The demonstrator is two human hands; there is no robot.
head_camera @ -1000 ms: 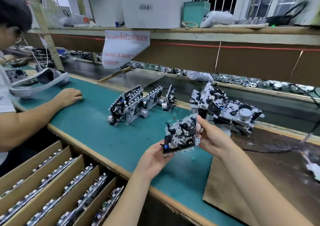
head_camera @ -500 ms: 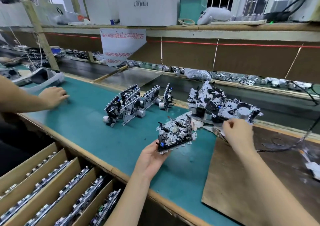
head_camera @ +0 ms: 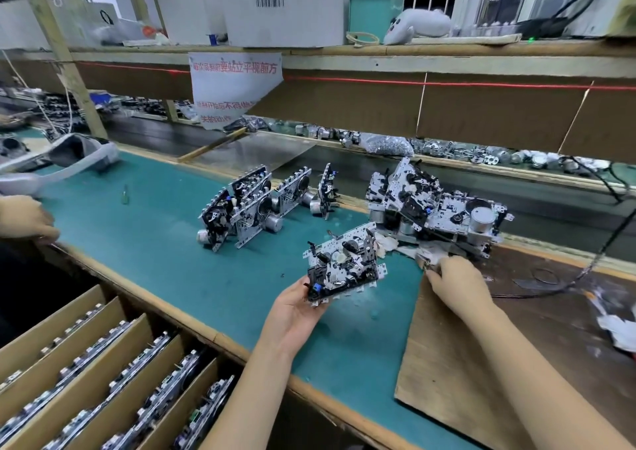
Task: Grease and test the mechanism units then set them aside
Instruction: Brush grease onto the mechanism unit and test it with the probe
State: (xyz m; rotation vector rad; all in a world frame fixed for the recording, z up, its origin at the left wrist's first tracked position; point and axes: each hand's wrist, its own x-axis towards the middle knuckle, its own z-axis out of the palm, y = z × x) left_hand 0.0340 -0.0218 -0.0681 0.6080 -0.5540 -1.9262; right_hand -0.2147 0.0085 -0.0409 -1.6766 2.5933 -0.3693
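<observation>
Left hand (head_camera: 292, 312) grips unit (head_camera: 344, 263) (right hand (head_camera: 457, 284) seemingly apart).

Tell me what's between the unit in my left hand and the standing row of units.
Nothing but bare green mat, head view, between the mechanism unit in your left hand and the row of units.

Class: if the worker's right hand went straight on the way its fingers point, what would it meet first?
Probably the crumpled white rag just ahead of the right hand, at the foot of the pile of mechanism units. Depth is unclear, so the fingers may be touching it.
</observation>
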